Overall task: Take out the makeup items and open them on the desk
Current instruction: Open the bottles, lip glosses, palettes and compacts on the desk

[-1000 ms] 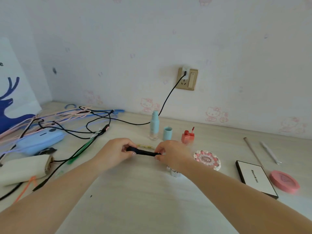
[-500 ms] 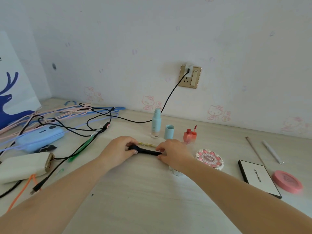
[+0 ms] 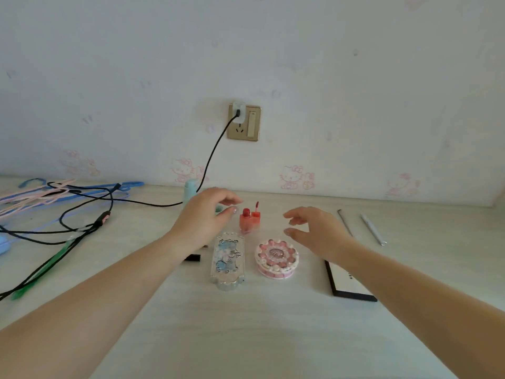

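A small red lip gloss bottle (image 3: 249, 220) stands upright on the desk (image 3: 246, 324), its wand sticking up from the right half. It sits between the two hands, toward the back of the desk. The left hand (image 3: 203, 218) hovers just to its left, fingers loosely curled and spread apart, holding nothing; the fingertips are close to the bottle but not touching it. The right hand (image 3: 314, 228) hovers to the right of the bottle, a little farther off, fingers also parted and bent, empty.

In front of the bottle lies a long silver case (image 3: 228, 259) with a blue and white picture on its lid, closed and flat on the desk. Just to its right sits a round pink compact (image 3: 276, 258) shaped like a cake, closed. A short black piece (image 3: 192, 257) shows at the edge of the left forearm, mostly hidden. A black-edged white palette (image 3: 347, 285) lies to the right, partly under the right forearm. Two thin sticks (image 3: 373, 228) lie farther right, well apart from the hands.

Behind the left hand a pale blue bottle (image 3: 190, 188) stands near the wall, partly covered. A black cable (image 3: 213, 157) runs from the wall socket (image 3: 243, 122) down to the desk and off to the left, where it tangles with pink and blue hangers (image 3: 54, 191).
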The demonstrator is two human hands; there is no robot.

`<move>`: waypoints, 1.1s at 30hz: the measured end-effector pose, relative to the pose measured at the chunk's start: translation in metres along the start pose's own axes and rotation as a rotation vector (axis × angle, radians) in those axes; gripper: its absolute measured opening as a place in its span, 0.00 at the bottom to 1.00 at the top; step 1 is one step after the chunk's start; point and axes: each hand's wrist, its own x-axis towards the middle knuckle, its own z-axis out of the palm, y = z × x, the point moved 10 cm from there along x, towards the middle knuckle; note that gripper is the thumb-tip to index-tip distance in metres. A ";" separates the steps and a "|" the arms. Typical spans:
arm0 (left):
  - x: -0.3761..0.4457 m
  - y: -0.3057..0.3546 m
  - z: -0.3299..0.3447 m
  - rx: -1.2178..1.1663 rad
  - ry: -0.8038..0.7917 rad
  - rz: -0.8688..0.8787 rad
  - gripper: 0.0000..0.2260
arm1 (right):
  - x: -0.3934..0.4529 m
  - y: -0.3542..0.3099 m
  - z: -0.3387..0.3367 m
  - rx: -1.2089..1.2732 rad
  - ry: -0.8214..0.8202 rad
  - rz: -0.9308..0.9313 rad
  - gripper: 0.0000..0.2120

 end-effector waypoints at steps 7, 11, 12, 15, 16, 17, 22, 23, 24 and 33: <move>0.064 0.072 0.115 0.035 -0.255 0.195 0.08 | -0.005 0.131 -0.073 -0.051 0.093 0.259 0.18; 0.083 0.083 0.199 0.194 -0.471 0.258 0.12 | -0.002 0.181 -0.071 -0.114 0.028 0.343 0.20; 0.086 0.082 0.215 0.218 -0.497 0.258 0.12 | 0.000 0.186 -0.067 -0.131 0.011 0.351 0.21; 0.098 0.084 0.258 0.276 -0.536 0.272 0.16 | 0.006 0.196 -0.052 -0.129 -0.028 0.362 0.29; 0.099 0.083 0.266 0.313 -0.544 0.291 0.19 | 0.008 0.192 -0.047 -0.119 -0.030 0.345 0.32; 0.101 0.084 0.278 0.351 -0.557 0.320 0.21 | 0.010 0.193 -0.044 -0.108 -0.029 0.335 0.35; 0.106 0.083 0.307 0.484 -0.577 0.441 0.21 | 0.018 0.190 -0.032 -0.154 -0.053 0.263 0.35; 0.108 0.084 0.306 0.487 -0.557 0.457 0.18 | 0.019 0.189 -0.030 -0.199 -0.061 0.244 0.33; 0.111 0.084 0.306 0.487 -0.534 0.473 0.16 | 0.021 0.189 -0.029 -0.245 -0.064 0.225 0.30; 0.105 0.096 0.293 0.549 -0.355 0.754 0.02 | 0.033 0.183 -0.020 -0.577 -0.124 0.176 0.17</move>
